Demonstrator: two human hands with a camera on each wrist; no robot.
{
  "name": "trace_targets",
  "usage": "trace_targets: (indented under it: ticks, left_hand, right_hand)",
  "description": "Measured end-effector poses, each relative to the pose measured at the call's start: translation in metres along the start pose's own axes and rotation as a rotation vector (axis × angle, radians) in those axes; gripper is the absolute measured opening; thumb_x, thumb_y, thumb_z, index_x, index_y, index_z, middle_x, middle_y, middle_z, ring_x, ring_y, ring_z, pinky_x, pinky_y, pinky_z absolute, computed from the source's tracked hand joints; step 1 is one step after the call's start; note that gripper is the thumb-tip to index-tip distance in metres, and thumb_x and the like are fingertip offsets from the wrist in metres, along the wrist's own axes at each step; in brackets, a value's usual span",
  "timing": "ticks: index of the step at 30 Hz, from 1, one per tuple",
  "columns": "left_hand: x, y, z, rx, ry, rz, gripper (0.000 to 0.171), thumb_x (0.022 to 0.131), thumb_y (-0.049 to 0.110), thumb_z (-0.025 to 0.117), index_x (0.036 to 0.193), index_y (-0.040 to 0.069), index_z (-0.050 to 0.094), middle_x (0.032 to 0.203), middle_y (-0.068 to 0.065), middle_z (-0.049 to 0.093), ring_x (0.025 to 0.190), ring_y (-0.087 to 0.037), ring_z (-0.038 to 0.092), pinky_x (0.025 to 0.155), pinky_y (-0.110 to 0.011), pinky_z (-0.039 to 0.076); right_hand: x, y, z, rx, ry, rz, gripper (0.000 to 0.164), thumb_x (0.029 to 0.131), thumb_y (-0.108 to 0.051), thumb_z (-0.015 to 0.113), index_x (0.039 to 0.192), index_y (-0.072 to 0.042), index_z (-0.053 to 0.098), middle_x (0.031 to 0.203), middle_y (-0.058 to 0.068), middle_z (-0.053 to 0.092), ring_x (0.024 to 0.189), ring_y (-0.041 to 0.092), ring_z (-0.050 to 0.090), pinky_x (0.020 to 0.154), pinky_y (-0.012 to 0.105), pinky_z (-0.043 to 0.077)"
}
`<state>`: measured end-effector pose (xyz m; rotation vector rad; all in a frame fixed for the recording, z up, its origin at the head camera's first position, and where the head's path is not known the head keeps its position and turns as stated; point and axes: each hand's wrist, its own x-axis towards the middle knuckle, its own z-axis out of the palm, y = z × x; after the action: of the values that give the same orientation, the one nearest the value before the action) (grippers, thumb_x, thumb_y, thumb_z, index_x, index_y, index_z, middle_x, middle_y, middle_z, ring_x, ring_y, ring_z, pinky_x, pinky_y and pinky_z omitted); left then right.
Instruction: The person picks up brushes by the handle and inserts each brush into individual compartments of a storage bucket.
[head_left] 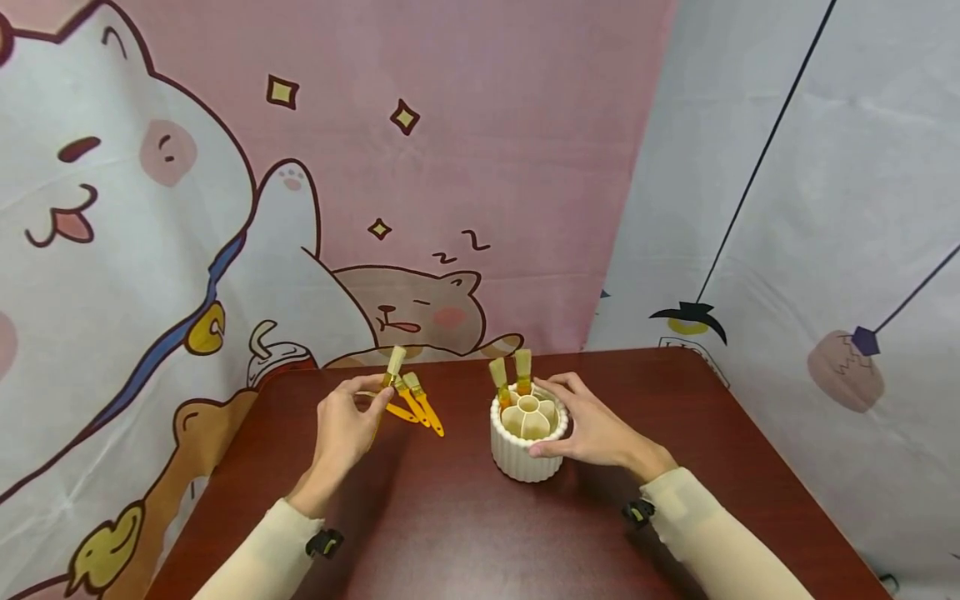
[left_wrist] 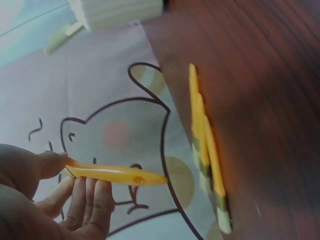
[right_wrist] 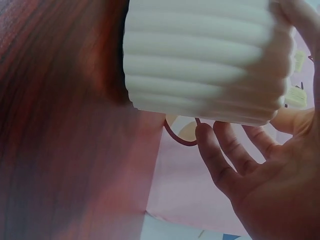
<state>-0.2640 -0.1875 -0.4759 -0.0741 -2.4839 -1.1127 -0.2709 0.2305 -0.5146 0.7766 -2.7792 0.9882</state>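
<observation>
My left hand [head_left: 345, 429] pinches a paintbrush [left_wrist: 117, 174] by its yellow handle near the ferrule, with its pale bristles pointing up in the head view. Just beyond that hand, three more yellow-handled brushes [head_left: 427, 410] lie side by side on the table. To the right stands a white ribbed brush holder [head_left: 517, 454] with a scalloped rim and petal-shaped compartments. Two brushes [head_left: 523, 368] stand bristles up in compartments at its back left. My right hand [head_left: 600, 427] grips the holder from its right side, thumb at the front and fingers behind.
Everything rests on a dark reddish-brown table [head_left: 465, 533]. A pink cloth with cartoon cats [head_left: 495, 167] hangs behind its far edge, and a pale cloth [head_left: 847, 208] hangs along the right side. A small dark device sits on each wrist.
</observation>
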Motion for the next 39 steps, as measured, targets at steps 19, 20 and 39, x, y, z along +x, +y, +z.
trace_targets:
  ticks: [19, 20, 39]
  left_hand:
    - [-0.010, 0.050, 0.016, -0.285, -0.031, 0.002, 0.028, 0.106, 0.017, 0.088, 0.133, 0.009, 0.082, 0.121, -0.011, 0.088, 0.103, -0.030, 0.087, 0.083, -0.016, 0.066]
    - [-0.010, 0.052, 0.017, -0.310, -0.033, 0.002, 0.029, 0.107, 0.017, 0.087, 0.134, 0.009, 0.082, 0.122, -0.012, 0.088, 0.105, -0.031, 0.087, 0.083, -0.016, 0.066]
    - [-0.017, 0.087, 0.040, -0.535, -0.105, 0.065, 0.031, 0.108, 0.014, 0.085, 0.137, 0.007, 0.075, 0.127, -0.011, 0.083, 0.110, -0.024, 0.082, 0.089, -0.028, 0.069]
  right_hand:
    - [-0.003, -0.005, -0.010, -0.066, -0.053, 0.070, 0.116, 0.086, -0.075, 0.093, 0.174, -0.012, 0.050, 0.164, 0.008, 0.064, 0.152, 0.035, 0.059, 0.124, 0.066, 0.054]
    - [-0.003, -0.006, -0.009, -0.065, -0.046, 0.069, 0.116, 0.085, -0.075, 0.093, 0.173, -0.011, 0.051, 0.163, 0.008, 0.064, 0.151, 0.034, 0.060, 0.124, 0.065, 0.054]
    - [-0.002, -0.004, -0.004, -0.093, -0.007, 0.047, 0.119, 0.082, -0.081, 0.094, 0.170, -0.011, 0.055, 0.155, 0.005, 0.066, 0.138, 0.025, 0.069, 0.117, 0.056, 0.060]
